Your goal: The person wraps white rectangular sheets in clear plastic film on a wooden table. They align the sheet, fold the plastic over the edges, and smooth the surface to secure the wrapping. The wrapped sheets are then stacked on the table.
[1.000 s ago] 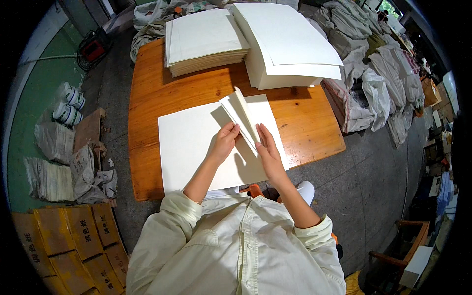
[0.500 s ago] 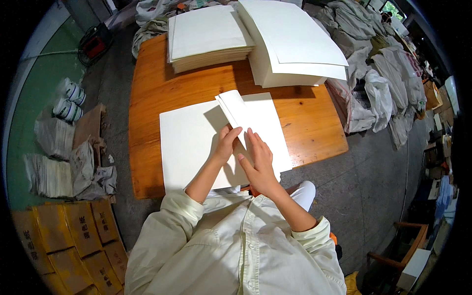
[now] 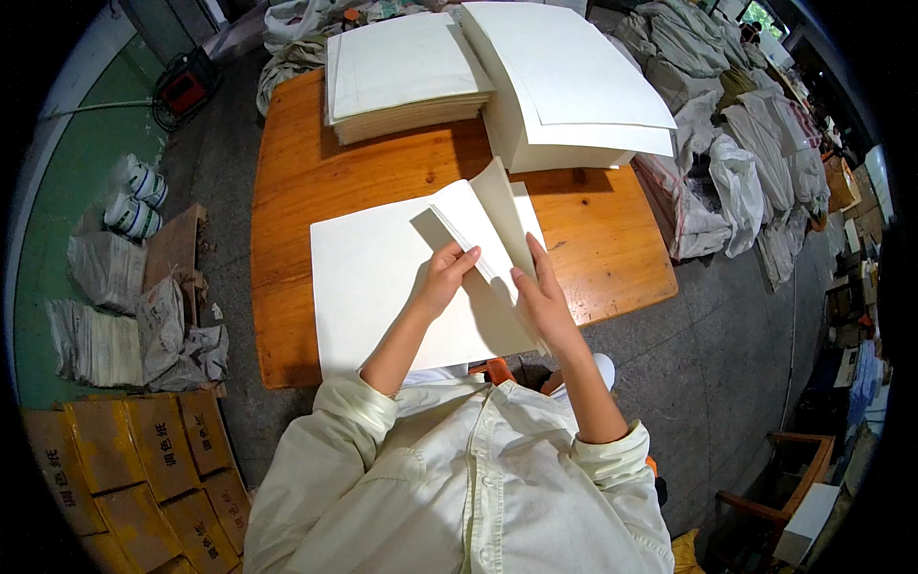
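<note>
My left hand (image 3: 449, 277) pinches the left edge of a folded bundle of white paper (image 3: 468, 212), its thumb on top. At the bundle's right side my right hand (image 3: 544, 295) is closed on a raised paper flap, thumb on the near face and fingers along its outer side. That flap curves upright, away from the folded layers. Beneath both hands a large white sheet (image 3: 359, 277) lies flat on the wooden table, partly shaded by the hands and bundle. How many layers each hand grips is hard to make out.
On the wooden table (image 3: 292, 182), a lower paper stack (image 3: 411, 72) stands at the far left and a taller one (image 3: 583, 72) at the far right. Cardboard boxes (image 3: 158, 445) lie low at left. Grey and white sacks (image 3: 736, 182) pile up at right.
My right hand has shifted right, from lying open over the folded paper to gripping its right side. A flap now stands raised there, and the bundle spreads wider. My left hand keeps its hold.
</note>
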The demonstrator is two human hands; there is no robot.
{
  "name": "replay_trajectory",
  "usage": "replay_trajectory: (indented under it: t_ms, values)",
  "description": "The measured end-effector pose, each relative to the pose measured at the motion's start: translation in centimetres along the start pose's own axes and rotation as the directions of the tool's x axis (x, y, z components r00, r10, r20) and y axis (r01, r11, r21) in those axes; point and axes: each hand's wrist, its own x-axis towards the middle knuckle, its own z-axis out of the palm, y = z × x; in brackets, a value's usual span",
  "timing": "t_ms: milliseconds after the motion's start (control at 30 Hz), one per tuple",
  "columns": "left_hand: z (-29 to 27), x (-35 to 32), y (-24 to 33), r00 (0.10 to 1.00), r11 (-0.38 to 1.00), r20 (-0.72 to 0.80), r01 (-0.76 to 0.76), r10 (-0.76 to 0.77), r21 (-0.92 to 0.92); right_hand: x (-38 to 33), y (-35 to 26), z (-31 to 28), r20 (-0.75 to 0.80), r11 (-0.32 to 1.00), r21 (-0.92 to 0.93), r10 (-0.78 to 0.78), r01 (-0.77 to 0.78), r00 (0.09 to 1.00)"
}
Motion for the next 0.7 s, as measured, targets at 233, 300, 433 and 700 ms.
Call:
replay_trajectory:
  t_ms: [233, 300, 433, 700]
  values:
    - [0.3, 0.1, 0.3, 0.999, 0.999, -0.022, 0.031, -0.032, -0.021, 1.0, -0.7, -2.0, -0.017, 0.987, -0.152, 0.048, -0.050, 0.999]
    - [0.4, 0.0, 0.3, 0.999, 0.999, -0.029, 0.027, -0.028, -0.029, 1.3, -0.2, -1.9, -0.013, 0.978, -0.208, -0.005, 0.003, 1.000]
    - [-0.9, -0.1, -0.4, 0.989, 0.983, -0.088, 0.129, -0.118, 0.129, 0.5, 0.0, 0.5, 0.083, 0.888, -0.400, -0.210, 0.226, 0.974]
    - [1.5, -1.1, 1.8, 0.997, 0.991, -0.082, 0.015, -0.004, 0.135, -2.9, 0.0, 5.0, 0.175, 0.572, -0.752, -0.305, 0.327, 0.936]
